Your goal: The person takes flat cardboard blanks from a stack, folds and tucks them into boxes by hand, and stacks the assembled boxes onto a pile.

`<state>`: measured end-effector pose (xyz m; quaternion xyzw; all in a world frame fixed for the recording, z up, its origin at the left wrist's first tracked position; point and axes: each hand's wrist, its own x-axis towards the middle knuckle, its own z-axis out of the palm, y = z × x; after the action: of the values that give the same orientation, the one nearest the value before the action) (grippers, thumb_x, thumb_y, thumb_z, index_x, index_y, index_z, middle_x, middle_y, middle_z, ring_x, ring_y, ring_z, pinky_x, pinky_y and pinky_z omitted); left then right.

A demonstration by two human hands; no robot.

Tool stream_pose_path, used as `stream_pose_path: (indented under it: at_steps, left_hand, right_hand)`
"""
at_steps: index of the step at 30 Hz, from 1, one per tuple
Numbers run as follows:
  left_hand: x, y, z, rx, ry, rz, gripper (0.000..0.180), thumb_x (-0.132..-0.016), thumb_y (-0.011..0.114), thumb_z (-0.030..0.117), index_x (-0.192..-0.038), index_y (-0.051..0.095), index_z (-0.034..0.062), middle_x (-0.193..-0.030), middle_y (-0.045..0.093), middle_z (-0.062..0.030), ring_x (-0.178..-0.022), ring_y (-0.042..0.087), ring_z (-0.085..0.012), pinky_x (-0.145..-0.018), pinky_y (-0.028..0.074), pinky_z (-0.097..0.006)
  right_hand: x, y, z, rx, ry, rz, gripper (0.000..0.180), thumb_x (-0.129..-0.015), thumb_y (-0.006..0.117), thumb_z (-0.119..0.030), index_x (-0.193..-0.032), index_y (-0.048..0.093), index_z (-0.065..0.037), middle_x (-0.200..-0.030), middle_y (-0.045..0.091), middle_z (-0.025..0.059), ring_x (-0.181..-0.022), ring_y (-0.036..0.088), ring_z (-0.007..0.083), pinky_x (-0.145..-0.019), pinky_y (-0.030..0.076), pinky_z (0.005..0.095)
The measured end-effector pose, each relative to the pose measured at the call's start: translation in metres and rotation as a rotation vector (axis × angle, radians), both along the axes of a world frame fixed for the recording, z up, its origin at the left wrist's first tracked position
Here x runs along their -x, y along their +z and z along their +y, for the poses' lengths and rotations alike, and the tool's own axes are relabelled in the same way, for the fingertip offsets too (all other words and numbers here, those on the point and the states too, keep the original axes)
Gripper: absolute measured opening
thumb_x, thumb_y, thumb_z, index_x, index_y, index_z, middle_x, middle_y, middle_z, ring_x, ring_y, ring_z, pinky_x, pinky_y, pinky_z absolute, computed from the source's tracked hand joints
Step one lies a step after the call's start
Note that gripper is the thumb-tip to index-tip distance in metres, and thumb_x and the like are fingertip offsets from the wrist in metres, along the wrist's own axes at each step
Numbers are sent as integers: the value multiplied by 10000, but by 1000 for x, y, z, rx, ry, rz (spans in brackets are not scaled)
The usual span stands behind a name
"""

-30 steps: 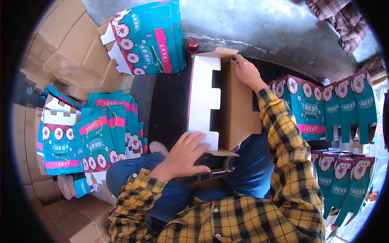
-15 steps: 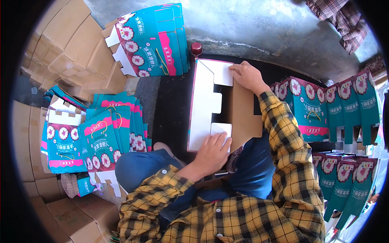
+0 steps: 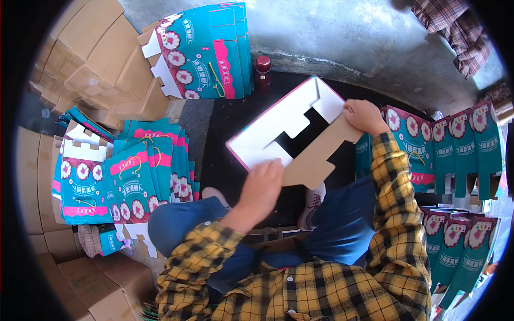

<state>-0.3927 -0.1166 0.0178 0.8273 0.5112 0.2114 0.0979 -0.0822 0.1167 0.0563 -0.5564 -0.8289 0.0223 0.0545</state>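
Observation:
A cardboard gift box (image 3: pixel 276 127) hangs tilted over my knees, its end open toward me. White inner flaps and a long plain brown flap (image 3: pixel 316 155) frame the dark gap in its middle. My right hand (image 3: pixel 367 116) is closed on the box's upper right corner, fingers curled over the edge. At the lower left end, my left hand (image 3: pixel 262 184) grips the box near a white flap, slightly blurred; its thumb is hard to make out. The box's printed outside is mostly hidden, with only a thin pink edge showing.
Flattened teal printed boxes (image 3: pixel 134 182) lie to the left, and more lean upright (image 3: pixel 206 53) at the back wall. Brown cartons (image 3: pixel 85 48) are stacked behind them. Assembled teal boxes (image 3: pixel 409 139) stand in rows at right. A dark red bottle (image 3: pixel 263 72) stands by the wall.
The box has turned clockwise from nearly straight to slanted, its far end swinging right. My right hand has moved right and slightly nearer; my left hand has shifted left.

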Motion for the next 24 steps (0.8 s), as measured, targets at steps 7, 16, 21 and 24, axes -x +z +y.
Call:
stream_pose_path:
  at_steps: [7,16,21,24]
  left_hand:
    - [42,3,14,25,72,-41,262,-941,633,119,-1161,665,-20,-1189,676,-181,-1153,614,-366,-979,479,-460]
    - [21,-8,30,-60,482,-384,646,-949,677,116,-1515,397,-19,-1395,519,-298,-1310,517,-441,-1078,442,-456]
    - [13,-16,34,-62,223,82,606,-900,718,163,-1441,505,-8,-1529,444,-251,-1450,380,-428,-1192,300,-533]
    - [12,-16,26,-15,207,100,666,-896,741,240,-1445,486,-38,-1559,424,-244,-1472,357,-421,-1208,261,-542]
  right_hand:
    - [-5,27,-17,657,-172,372,502,-1003,471,-417,-931,694,26,-691,638,121,-568,615,226,-607,517,365]
    - [18,18,-38,-78,229,247,420,-885,709,-360,-1175,675,-59,-1185,670,157,-1103,650,332,-948,538,440]
    - [44,-1,-54,-145,576,160,783,-703,874,-294,-1393,553,-110,-1415,538,149,-1311,519,365,-1056,466,461]
    - [55,-31,-54,-196,546,117,759,-689,879,-284,-1356,564,-109,-1367,557,137,-1293,528,339,-1001,486,456]
